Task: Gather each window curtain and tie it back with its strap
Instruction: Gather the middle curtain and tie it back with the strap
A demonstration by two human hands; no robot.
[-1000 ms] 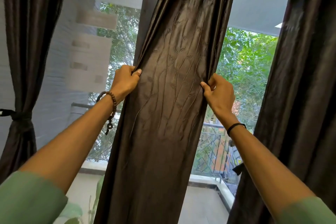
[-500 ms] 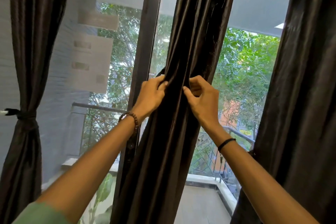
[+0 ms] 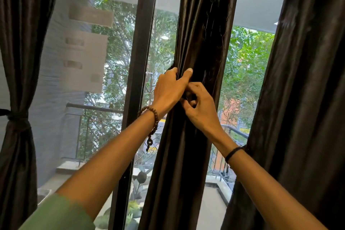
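Note:
A dark brown middle curtain (image 3: 203,30) hangs before the window, bunched into a narrow column. My left hand (image 3: 169,89) wraps its left side, fingers curled into the folds. Just right of it and slightly lower, my right hand (image 3: 199,107) pinches the same bunched cloth, and the two hands touch. The left curtain (image 3: 20,43) is cinched at the waist by a dark strap (image 3: 15,116). At the right, another curtain (image 3: 302,99) hangs loose. No strap for the middle curtain is visible.
A dark window frame post (image 3: 138,58) stands just left of the gathered curtain. Beyond the glass are a balcony railing (image 3: 93,108), a grey wall and trees. Potted plants (image 3: 136,209) sit low by the sill.
Both hands moved inward from the curtain's two edges until they met, bunching the spread panel into a narrow column. More window glass shows on both sides.

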